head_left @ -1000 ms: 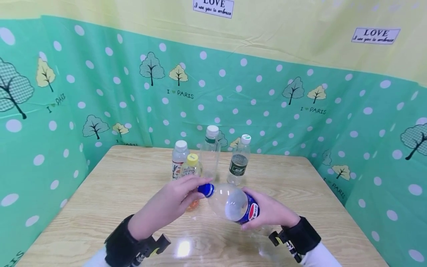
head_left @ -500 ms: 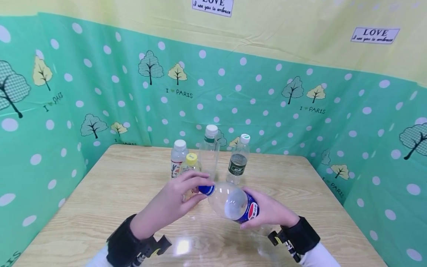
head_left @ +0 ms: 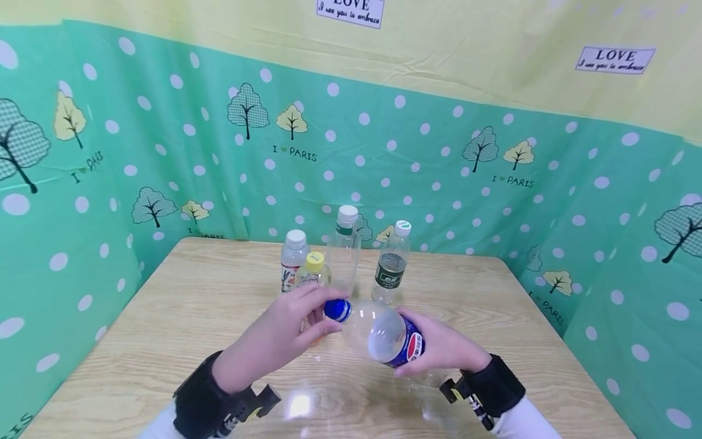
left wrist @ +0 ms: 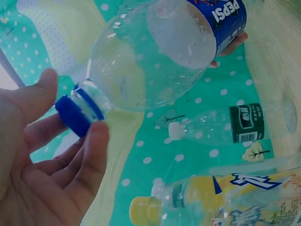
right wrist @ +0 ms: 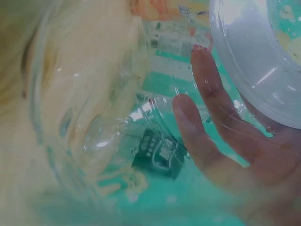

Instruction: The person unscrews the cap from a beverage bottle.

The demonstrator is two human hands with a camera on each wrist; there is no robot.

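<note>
My right hand (head_left: pixel 439 342) grips a large clear Pepsi bottle (head_left: pixel 370 329) round its blue label, fingers curled about it. The bottle is tilted nearly on its side, its blue cap (left wrist: pixel 75 115) towards my left hand (head_left: pixel 290 320). In the left wrist view the left fingers spread loosely round the cap. One digit stands apart from it there, while another fingertip (left wrist: pixel 98 134) is right at the cap's lower edge. The right wrist view looks through clear plastic at the right fingers (right wrist: pixel 207 80). A yellow-capped bottle (head_left: pixel 315 263) stands partly hidden behind my left hand.
Behind the hands stand a white-capped bottle with a printed label (head_left: pixel 295 256), a tall clear bottle (head_left: pixel 344 250) and a green-labelled water bottle (head_left: pixel 390 268). They share a wooden table (head_left: pixel 181 317). A green dotted curtain (head_left: pixel 384 158) hangs round its far side and ends.
The left fingers, which covered more of the cap half a second ago, have opened and shifted slightly, showing more of the blue cap. The right hand and the bottle have barely moved.
</note>
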